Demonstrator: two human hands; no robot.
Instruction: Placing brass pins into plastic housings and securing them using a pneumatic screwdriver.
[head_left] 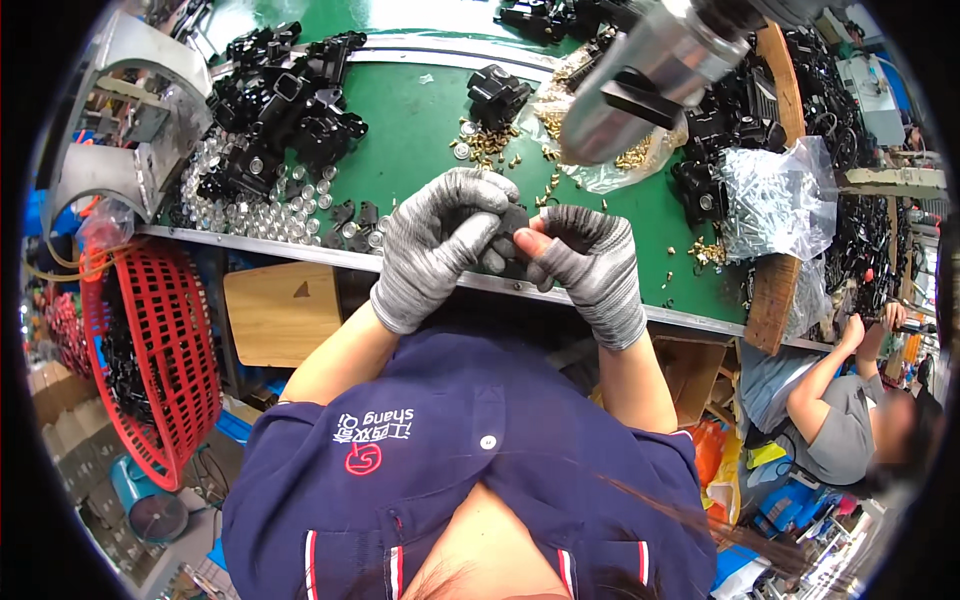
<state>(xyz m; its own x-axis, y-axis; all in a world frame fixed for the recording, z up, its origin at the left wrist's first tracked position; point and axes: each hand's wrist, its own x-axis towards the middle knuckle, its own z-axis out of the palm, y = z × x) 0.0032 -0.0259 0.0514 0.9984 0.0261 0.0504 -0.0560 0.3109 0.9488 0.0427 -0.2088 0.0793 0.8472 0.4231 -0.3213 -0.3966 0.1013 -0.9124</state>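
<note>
I see my left hand [440, 245] and right hand [590, 265] pinched together on a small black part [508, 232] over the bench edge [700, 322], close for control. Brass screws [485, 145] lie within reach; the hanging driver [650, 75] waits above.

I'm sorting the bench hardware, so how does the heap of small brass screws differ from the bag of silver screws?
The small brass screws are gold-coloured and lie loose on the green bench top; the silver screws are grey-white and sit bundled in a crumpled clear plastic bag. The brass heap lies ahead of the hands, the bag farther right. Both are small metal fasteners on one bench.
</note>
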